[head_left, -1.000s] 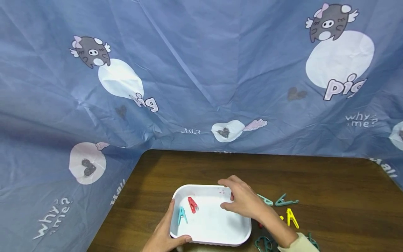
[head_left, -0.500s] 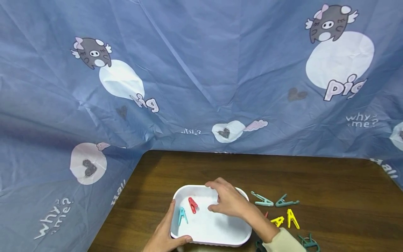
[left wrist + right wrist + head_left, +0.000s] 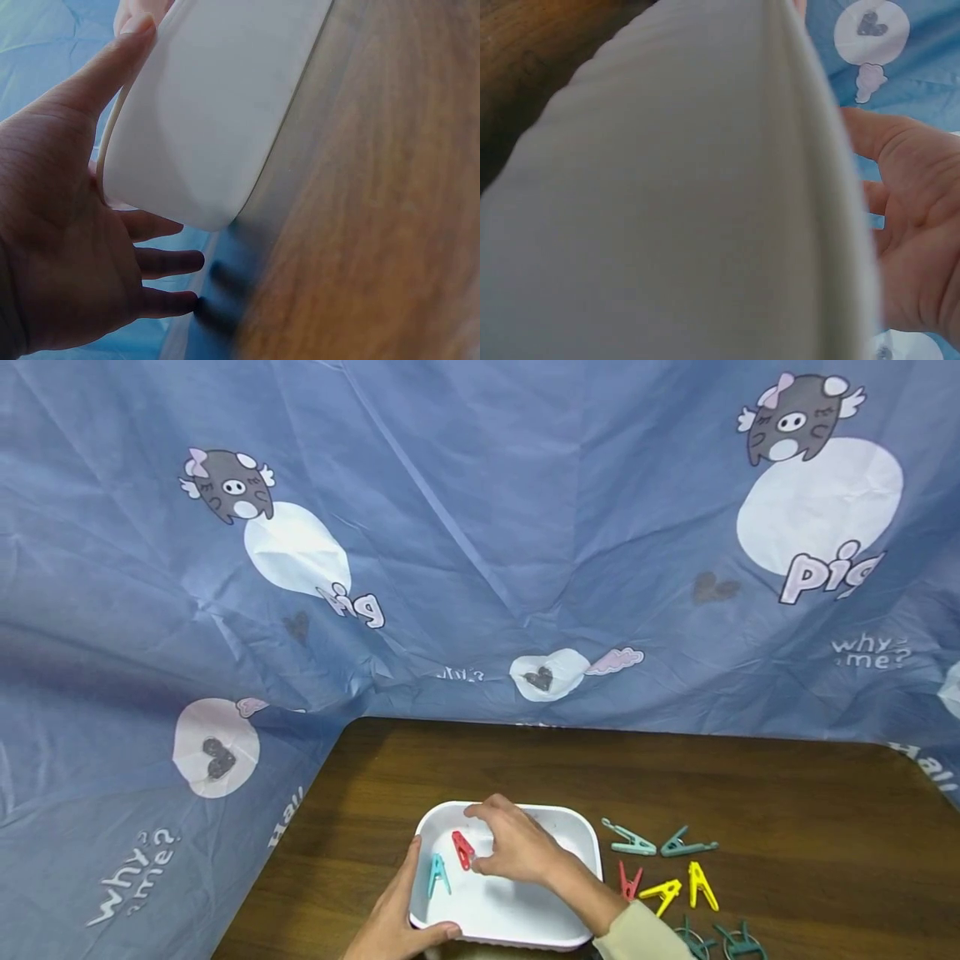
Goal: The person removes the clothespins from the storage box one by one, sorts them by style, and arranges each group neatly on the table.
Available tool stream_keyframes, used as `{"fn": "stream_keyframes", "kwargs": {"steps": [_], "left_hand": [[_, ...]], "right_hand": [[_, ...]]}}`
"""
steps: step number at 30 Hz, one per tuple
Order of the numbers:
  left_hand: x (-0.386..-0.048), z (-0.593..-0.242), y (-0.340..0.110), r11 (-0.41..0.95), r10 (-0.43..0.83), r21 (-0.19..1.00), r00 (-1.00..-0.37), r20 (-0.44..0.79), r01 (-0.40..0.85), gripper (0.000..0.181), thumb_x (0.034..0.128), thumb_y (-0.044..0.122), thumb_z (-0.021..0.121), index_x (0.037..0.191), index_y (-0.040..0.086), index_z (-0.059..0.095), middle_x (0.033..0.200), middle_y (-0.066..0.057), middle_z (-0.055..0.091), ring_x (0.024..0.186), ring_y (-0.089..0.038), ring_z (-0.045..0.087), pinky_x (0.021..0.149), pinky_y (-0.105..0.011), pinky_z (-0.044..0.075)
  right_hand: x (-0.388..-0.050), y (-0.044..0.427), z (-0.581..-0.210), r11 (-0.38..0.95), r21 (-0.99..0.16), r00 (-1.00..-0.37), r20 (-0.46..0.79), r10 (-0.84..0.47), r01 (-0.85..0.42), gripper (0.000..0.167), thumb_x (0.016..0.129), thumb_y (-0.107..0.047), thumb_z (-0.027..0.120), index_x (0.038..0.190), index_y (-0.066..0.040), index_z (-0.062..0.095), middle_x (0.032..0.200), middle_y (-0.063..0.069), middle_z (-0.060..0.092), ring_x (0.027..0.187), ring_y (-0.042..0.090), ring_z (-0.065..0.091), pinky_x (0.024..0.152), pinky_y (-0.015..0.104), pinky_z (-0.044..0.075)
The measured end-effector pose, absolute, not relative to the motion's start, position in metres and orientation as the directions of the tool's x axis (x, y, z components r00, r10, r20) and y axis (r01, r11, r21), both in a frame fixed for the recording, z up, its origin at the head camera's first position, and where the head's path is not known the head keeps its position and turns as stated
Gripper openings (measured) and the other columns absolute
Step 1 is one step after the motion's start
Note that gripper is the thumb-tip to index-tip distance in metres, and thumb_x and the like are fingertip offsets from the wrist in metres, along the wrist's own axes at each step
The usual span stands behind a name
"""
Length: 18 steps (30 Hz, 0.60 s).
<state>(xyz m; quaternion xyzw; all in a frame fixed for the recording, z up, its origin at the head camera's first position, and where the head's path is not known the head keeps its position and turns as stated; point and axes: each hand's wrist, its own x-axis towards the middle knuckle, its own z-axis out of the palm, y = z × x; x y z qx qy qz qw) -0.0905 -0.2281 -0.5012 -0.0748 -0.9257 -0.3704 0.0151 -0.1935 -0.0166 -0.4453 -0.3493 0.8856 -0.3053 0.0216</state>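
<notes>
A white plastic basin (image 3: 510, 910) stands on the table, its outer wall filling much of both wrist views. Inside, toward its left, lie a red clothespin (image 3: 461, 848) and a light-blue clothespin (image 3: 438, 877). My left hand (image 3: 393, 914) rests around the basin's near left corner, thumb at the front rim; in the left wrist view its fingers (image 3: 169, 263) are straight and spread. Over the basin, my right hand (image 3: 517, 843) is beside the red clothespin, thumb and fingers apart, nothing visible between them. Whether the thumb touches that clothespin, I cannot tell.
Right of the basin, several clothespins lie on the brown wooden table (image 3: 810, 827): green (image 3: 632, 840), red (image 3: 630, 883) and yellow (image 3: 702, 887) ones, plus dark-green clips with rings (image 3: 741, 942) near the front. A blue printed cloth (image 3: 465, 527) hangs behind the table.
My right hand has moved left across the basin, up to the red clothespin, uncovering the clothespins on the table at right. The left hand has stayed at the corner.
</notes>
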Motion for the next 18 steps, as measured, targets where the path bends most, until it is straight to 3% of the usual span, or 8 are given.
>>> {"fn": "stream_keyframes", "kwargs": {"steps": [8,18], "left_hand": [[-0.090,-0.504,-0.228,0.730,0.133,0.660,-0.984,0.117,0.177,0.122,0.0725,0.047,0.087,0.159,0.000,0.015,0.159,-0.027,0.034,0.140,-0.046,0.044,0.110,-0.051,0.046],[-0.089,-0.508,-0.228,0.737,0.131,0.638,-0.973,0.192,0.225,0.123,0.0698,0.045,0.089,0.158,-0.003,0.018,0.156,-0.028,0.040,0.135,-0.047,0.049,0.108,-0.044,0.048]], "right_hand": [[-0.191,-0.026,-0.457,0.578,-0.522,-0.744,0.180,-0.644,-0.627,0.062,0.069,-0.018,0.088,0.125,-0.004,0.065,0.118,0.011,0.067,0.105,0.024,0.067,0.091,0.035,0.057],[-0.190,-0.035,-0.469,0.604,-0.492,-0.747,0.159,-0.646,-0.627,0.062,0.069,-0.019,0.087,0.125,-0.004,0.065,0.129,0.014,0.065,0.119,0.028,0.063,0.099,0.040,0.055]]}}
